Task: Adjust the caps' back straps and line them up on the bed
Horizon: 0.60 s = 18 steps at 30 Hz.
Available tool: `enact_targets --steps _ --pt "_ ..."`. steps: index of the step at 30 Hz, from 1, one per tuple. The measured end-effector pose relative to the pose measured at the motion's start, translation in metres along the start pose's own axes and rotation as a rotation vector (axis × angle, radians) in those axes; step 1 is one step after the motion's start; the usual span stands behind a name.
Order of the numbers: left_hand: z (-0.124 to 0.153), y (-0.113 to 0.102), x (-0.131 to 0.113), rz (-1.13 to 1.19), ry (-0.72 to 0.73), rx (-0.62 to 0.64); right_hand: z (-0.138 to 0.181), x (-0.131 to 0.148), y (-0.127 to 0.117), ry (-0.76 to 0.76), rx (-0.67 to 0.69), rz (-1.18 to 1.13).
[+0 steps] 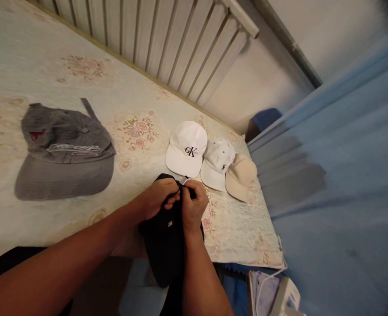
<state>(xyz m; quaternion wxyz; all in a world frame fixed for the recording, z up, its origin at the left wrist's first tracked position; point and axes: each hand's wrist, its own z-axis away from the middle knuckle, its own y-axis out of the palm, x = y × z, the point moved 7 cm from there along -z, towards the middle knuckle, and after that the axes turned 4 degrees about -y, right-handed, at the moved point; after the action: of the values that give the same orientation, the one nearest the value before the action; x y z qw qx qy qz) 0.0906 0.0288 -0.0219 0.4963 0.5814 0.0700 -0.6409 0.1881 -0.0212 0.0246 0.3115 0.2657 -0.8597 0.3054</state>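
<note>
A black baseball cap (165, 239) hangs over the near edge of the bed, its brim pointing down toward me. My left hand (159, 197) is closed on the cap's back strap. Fingers and thumb of my right hand (195, 204) pinch the same strap beside a small silver metal buckle (183, 180). Just beyond my hands lies a white cap (186, 147) with black CK letters. To its right are a white cap with a small dark emblem (217, 162) and a beige cap (241, 175), side by side.
A grey cap (67, 153) with embroidered lettering and a loose strap lies at the left on the floral bedspread (134, 166). A slatted bed rail (161, 39) runs along the back. Blue curtain (338, 175) hangs at the right. A white cord (262, 285) dangles near the front right corner.
</note>
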Motion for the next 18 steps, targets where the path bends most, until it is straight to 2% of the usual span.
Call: enact_targets --steps 8,12,18 --pt "-0.001 -0.01 -0.002 -0.113 0.083 -0.03 -0.001 0.003 0.003 -0.049 0.041 -0.006" --pt "-0.001 -0.015 -0.003 -0.101 0.082 -0.068 -0.001 0.005 0.006 -0.078 0.085 0.022" --pt "0.001 -0.017 -0.002 -0.083 0.054 -0.061 0.002 0.009 0.008 -0.133 0.093 0.092"
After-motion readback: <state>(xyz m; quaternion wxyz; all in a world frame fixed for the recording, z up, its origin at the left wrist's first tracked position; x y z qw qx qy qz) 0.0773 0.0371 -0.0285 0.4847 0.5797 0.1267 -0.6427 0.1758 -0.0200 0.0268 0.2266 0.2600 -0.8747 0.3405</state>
